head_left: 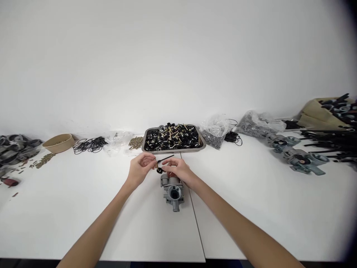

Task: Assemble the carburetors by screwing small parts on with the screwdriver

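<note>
A grey metal carburetor body [174,192] rests on the white table, its round bore facing me. Just above its upper left side, my left hand [141,167] pinches a small brass-coloured pin [157,163]. My right hand [178,169] is close on the other side, its fingertips at a small black round part [159,170]. A thin black stick-like piece [166,159] slants up between the two hands. How the black pieces join the pin is too small to tell.
Behind the hands stands a metal tray [174,151] of black and brass parts. Left are brass pieces [136,142], black rings [89,144], a tan bowl [58,143] and a red-handled item [10,182]. Right are plastic bags [259,124], more carburetors [304,160] and black tubes [331,143].
</note>
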Motion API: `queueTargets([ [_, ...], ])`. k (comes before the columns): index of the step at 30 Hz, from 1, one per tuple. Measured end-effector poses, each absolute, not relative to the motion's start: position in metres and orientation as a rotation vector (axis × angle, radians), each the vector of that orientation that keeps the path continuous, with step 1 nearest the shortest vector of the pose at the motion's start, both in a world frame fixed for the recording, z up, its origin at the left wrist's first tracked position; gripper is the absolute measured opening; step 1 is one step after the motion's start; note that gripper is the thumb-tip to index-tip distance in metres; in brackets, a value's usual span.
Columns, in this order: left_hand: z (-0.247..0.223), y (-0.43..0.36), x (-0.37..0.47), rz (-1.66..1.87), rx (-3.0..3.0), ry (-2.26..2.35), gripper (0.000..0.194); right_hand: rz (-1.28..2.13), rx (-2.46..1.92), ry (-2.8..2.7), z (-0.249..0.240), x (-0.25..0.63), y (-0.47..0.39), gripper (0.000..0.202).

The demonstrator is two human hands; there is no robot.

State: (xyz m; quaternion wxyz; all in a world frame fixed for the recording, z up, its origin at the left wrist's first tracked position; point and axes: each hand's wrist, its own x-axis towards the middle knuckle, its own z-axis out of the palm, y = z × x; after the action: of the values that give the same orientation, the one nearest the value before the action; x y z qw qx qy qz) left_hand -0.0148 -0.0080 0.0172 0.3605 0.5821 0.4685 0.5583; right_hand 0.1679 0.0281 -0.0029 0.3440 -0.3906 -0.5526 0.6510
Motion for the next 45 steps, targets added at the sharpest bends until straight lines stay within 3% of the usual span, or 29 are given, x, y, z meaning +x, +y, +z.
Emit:
queueTargets([
  [9,0.006,-0.011,-0.013,1.167,2.05,1.262,0.011,1.902,-0.918,-1.06,-0.015,0.166,0.037,0.027],
  [12,0.002,-0.012,-0.016,1.061,2.219,1.26,0.015,1.932,-0.886,-1.018,-0.017,0.167,0.039,0.029],
  [19,0.017,-0.009,-0.021,1.353,2.367,1.216,0.018,1.957,-0.798,-1.127,0.003,0.166,0.026,0.028],
  [24,0.042,-0.042,-0.035,1.716,1.81,1.635,0.023,1.912,-0.652,-1.658,0.013,0.172,0.014,0.036],
  [27,0.03,-0.084,-0.033,1.686,1.254,1.868,0.034,1.877,-0.603,-1.699,0.009,0.17,0.011,0.044],
  [31,-0.001,-0.122,-0.005,1.666,0.874,1.833,0.039,1.854,-0.593,-1.657,0.0,0.165,0.013,0.041],
  [45,-0.007,-0.119,0.035,1.654,0.821,1.879,0.04,1.712,-0.708,-1.594,-0.003,0.157,0.008,0.041],
])
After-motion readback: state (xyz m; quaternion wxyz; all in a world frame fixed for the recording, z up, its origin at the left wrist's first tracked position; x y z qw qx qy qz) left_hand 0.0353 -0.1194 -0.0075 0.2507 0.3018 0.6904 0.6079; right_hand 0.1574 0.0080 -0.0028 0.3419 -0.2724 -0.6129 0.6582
